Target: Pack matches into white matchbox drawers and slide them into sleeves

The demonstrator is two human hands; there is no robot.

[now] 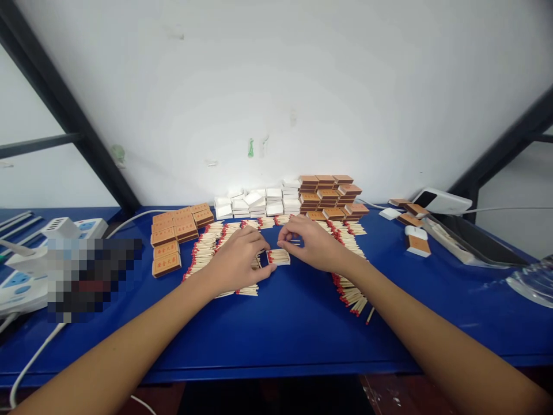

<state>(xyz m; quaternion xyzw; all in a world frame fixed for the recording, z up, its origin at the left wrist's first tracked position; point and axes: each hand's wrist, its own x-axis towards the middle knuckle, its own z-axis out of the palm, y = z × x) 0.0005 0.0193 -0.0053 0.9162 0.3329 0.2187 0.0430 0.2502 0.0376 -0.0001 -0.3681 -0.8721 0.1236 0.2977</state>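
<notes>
My left hand (238, 258) and my right hand (311, 242) meet over a small bundle of red-tipped matches (279, 257) lying on the blue table (294, 328). The left fingers curl against the bundle's left end. The right hand's fingers are bent in a pinch just above it. Rows of loose matches (207, 245) spread to the left, and more loose matches (348, 288) lie under my right wrist. Brown matchboxes (175, 236) lie at the left, a stack of brown matchboxes (330, 196) stands behind, and white inner trays (254, 202) are piled at the back centre.
Power strips and cables (26, 271) sit at the far left beside a blurred patch. A few matchboxes (417, 242), a white device (444, 202), a dark flat panel (479, 239) and clear plastic (533, 279) lie at the right. A white wall stands close behind.
</notes>
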